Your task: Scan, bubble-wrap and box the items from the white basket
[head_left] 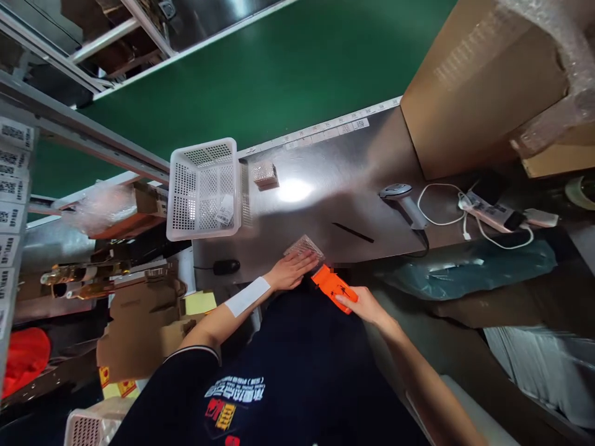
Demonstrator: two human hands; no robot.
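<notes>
My left hand [294, 270] lies flat, fingers stretched out, on a small bubble-wrapped packet [305, 245] at the near edge of the metal table. A white strip is stuck on the left forearm. In my right hand [365, 305] is an orange tape dispenser [335, 291], gripped with the thumb on top. The dispenser's front end is right beside the packet and the left fingertips; whether it touches the packet I cannot tell. The near side of the packet is hidden by my hand.
A white plastic basket [237, 204] holds a labelled item. Beside it sits a small wrapped box [264, 175]. A black pen-like stick [353, 232], a barcode scanner [404, 204] and a black mouse [226, 267] lie on the table. A large carton [483, 80] stands right; behind runs a green belt [288, 68].
</notes>
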